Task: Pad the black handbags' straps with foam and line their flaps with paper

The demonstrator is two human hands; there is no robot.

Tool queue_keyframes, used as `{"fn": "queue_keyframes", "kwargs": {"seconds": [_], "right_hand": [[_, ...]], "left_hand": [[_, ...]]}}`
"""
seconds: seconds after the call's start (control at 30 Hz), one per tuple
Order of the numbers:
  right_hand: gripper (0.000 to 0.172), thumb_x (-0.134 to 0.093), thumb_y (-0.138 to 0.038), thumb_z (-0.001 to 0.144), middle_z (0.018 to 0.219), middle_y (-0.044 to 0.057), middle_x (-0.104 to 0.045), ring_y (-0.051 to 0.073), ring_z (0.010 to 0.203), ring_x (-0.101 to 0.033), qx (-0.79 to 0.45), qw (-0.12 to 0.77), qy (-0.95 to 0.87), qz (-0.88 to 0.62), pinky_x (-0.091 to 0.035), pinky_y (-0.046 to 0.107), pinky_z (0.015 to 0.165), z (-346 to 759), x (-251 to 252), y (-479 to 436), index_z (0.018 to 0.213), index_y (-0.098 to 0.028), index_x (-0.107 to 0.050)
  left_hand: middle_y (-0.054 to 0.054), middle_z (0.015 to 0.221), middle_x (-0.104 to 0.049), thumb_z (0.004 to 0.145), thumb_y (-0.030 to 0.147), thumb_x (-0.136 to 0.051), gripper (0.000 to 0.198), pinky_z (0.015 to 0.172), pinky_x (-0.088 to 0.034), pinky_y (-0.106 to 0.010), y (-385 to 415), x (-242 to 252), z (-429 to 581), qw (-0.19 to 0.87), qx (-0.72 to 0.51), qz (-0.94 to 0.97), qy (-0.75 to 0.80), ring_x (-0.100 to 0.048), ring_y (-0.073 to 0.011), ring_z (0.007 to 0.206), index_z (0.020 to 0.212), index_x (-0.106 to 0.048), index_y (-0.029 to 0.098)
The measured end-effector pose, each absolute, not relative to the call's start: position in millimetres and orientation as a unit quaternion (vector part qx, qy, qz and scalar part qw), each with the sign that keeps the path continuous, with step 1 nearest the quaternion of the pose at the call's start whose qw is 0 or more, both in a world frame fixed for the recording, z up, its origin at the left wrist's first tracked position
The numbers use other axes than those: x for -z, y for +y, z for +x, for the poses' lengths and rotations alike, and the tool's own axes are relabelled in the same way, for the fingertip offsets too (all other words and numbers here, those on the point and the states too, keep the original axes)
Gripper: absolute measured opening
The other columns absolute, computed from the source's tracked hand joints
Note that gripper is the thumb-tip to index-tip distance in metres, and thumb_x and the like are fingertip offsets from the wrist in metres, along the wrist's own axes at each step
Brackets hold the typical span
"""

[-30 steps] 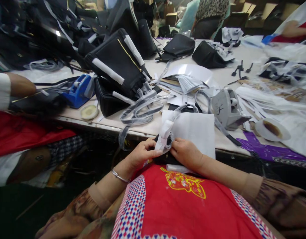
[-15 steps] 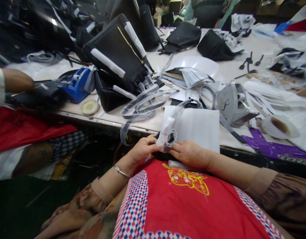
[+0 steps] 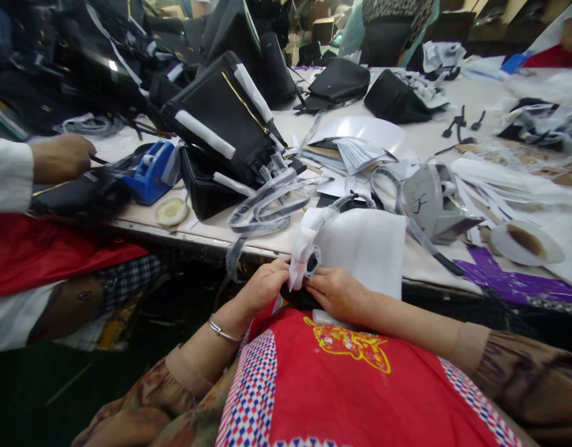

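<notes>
At the table's front edge, against the red apron, both hands are on a black bag [image 3: 299,298], mostly hidden. My left hand [image 3: 263,287] is closed on its left side, fingertips beside an upright white-wrapped strap [image 3: 303,248]. On the other side, my right hand [image 3: 339,293] has its fingers bent together and pressed on the bag, just below a clear-wrapped coil [image 3: 312,259]. A thin white foam sheet [image 3: 372,248] lies behind my right hand, partly over the table edge.
Black bags [image 3: 221,118] with white-wrapped handles are piled at left. A blue tape dispenser [image 3: 151,171] and a grey tape dispenser [image 3: 428,198] flank loose plastic-wrapped straps [image 3: 262,208]. Purple tape [image 3: 495,270] marks the right edge. A co-worker's hand [image 3: 62,158] is at far left.
My left thumb has slid off the white wrap, down to the bag's edge. The white wrap has tilted left, and the co-worker's hand has lifted and moved right.
</notes>
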State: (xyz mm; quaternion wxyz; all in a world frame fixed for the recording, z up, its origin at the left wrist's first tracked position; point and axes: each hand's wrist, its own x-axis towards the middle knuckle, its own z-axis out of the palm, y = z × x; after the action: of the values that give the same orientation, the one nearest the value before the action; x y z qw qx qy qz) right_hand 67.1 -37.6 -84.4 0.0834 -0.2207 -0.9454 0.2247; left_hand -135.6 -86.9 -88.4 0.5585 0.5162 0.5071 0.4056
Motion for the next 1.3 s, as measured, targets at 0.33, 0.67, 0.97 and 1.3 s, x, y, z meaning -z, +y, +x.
{"fn": "queue_keyframes", "kwargs": {"seconds": [0.33, 0.67, 0.97, 1.3], "right_hand": [[0.026, -0.057, -0.022, 0.096, 0.129, 0.014, -0.064, 0.021, 0.118, -0.06, -0.429, 0.1, -0.891, -0.108, -0.046, 0.033, 0.104, 97.4, 42.2, -43.6, 0.117, -0.015, -0.07], [0.024, -0.057, -0.022, 0.091, 0.121, 0.016, -0.065, 0.031, 0.115, -0.058, -0.053, 0.317, -0.866, -0.384, -0.046, 0.053, 0.102, 166.8, 64.6, -20.5, 0.112, -0.016, -0.068], [0.035, -0.064, -0.033, 0.087, 0.114, 0.017, -0.057, 0.031, 0.108, -0.056, -0.076, 0.249, -0.831, -0.492, -0.049, 0.048, 0.098, 205.7, 93.9, -31.7, 0.113, -0.012, -0.069], [0.022, -0.056, -0.031, 0.097, 0.095, 0.009, -0.067, 0.019, 0.084, -0.058, -0.189, 0.119, -0.949, -0.221, -0.046, 0.031, 0.075, 190.5, 36.9, -63.9, 0.109, -0.018, -0.069]], "left_hand": [[-0.005, 0.094, -0.072, 0.077, 0.024, -0.069, 0.016, 0.079, -0.052, -0.029, -51.6, 83.5, -139.6, 0.448, -0.348, 0.598, 0.566, -0.065, -0.0192, 0.087, 0.091, -0.075, 0.017], [-0.011, 0.101, -0.068, 0.084, 0.014, -0.055, 0.033, 0.087, -0.048, -0.037, -35.8, 90.4, -121.7, 0.156, -0.309, 0.757, 0.555, -0.061, -0.0234, 0.093, 0.116, -0.064, 0.015], [-0.001, 0.07, -0.061, 0.084, 0.015, -0.053, 0.017, 0.066, -0.042, -0.024, -15.3, 79.7, -130.5, 0.254, -0.212, 0.809, 0.486, -0.053, -0.013, 0.067, 0.073, -0.065, 0.017], [-0.009, 0.102, -0.064, 0.091, 0.019, -0.054, 0.022, 0.085, -0.049, -0.035, -33.6, 6.3, -122.5, 0.051, -0.245, 0.827, 0.503, -0.06, -0.02, 0.093, 0.109, -0.067, 0.018]]}}
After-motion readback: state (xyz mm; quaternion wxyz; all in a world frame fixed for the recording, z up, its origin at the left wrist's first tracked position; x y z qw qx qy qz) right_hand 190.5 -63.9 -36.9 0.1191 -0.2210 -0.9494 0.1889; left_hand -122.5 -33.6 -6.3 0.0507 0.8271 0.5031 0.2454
